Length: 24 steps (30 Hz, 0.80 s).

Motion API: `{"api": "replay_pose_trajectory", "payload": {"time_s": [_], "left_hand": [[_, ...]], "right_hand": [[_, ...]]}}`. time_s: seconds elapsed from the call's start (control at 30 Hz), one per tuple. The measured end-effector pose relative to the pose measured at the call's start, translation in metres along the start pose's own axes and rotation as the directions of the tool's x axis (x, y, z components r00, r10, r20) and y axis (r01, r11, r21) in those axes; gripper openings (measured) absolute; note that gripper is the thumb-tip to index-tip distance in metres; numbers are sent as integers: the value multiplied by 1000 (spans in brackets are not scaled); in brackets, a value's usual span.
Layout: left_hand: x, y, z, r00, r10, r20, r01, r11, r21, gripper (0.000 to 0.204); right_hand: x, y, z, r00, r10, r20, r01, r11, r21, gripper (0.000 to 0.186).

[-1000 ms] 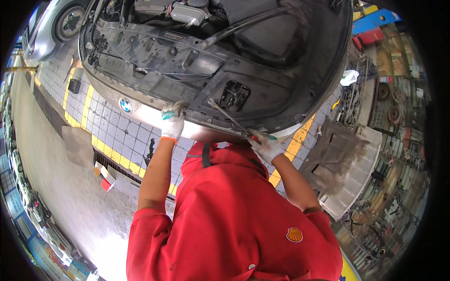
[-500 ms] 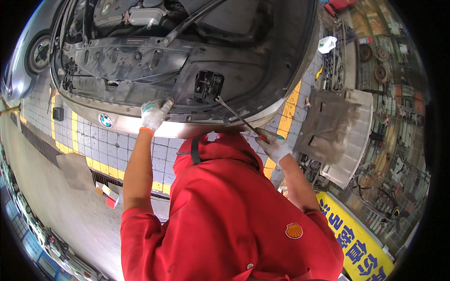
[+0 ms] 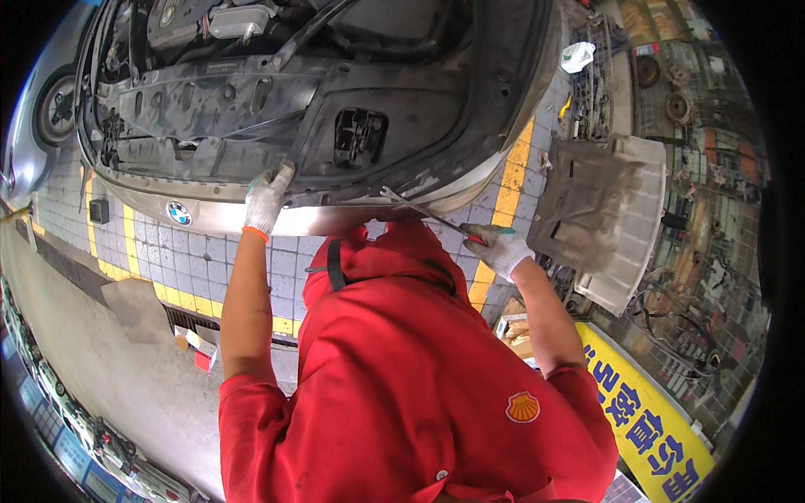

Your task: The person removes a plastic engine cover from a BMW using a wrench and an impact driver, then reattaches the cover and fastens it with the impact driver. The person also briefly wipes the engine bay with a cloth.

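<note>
In front of me stands a car with its engine bay uncovered and black plastic covers [image 3: 411, 105] across the front. My left hand [image 3: 266, 201], in a white and grey work glove, is at the front edge of the covers. Its fingers look drawn together; what they hold, if anything, is hidden. My right hand [image 3: 501, 251], gloved too, grips the red and dark handle of a long pry tool [image 3: 428, 213]. The tool's forked metal tip points left, over the car's front edge. Left of that tip, a rectangular opening [image 3: 360, 138] exposes a dark latch mechanism.
A dirty undertray panel [image 3: 587, 218] leans at the right, near loose metal parts and a mesh rack [image 3: 704, 210]. A yellow sign [image 3: 646, 419] lies lower right. Another car [image 3: 42, 126] stands far left. Yellow lines [image 3: 506, 197] mark the tiled floor.
The pry tool's tip has dropped from beside the latch opening toward the car's front edge. My right hand has shifted slightly right. The whole view has moved a little.
</note>
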State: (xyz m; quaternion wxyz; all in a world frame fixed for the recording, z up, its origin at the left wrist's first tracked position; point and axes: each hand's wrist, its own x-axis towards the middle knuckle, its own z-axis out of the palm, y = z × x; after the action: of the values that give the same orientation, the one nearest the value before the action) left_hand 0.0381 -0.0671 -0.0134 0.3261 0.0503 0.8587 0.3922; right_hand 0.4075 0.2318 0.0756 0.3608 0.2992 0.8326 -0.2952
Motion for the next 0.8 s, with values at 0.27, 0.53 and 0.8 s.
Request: {"api": "replay_pose_trajectory", "payload": {"time_s": [0.27, 0.53, 0.8], "left_hand": [[3, 3, -1, 991, 111, 74, -133, 874, 468, 88], [-44, 7, 14, 993, 100, 59, -88, 982, -168, 67], [-88, 27, 30, 989, 106, -106, -128, 966, -224, 30]], "right_hand": [[10, -10, 4, 996, -85, 9, 85, 996, -8, 45], [9, -28, -12, 993, -60, 102, 69, 993, -96, 49], [19, 2, 17, 986, -167, 7, 167, 982, -93, 51]]}}
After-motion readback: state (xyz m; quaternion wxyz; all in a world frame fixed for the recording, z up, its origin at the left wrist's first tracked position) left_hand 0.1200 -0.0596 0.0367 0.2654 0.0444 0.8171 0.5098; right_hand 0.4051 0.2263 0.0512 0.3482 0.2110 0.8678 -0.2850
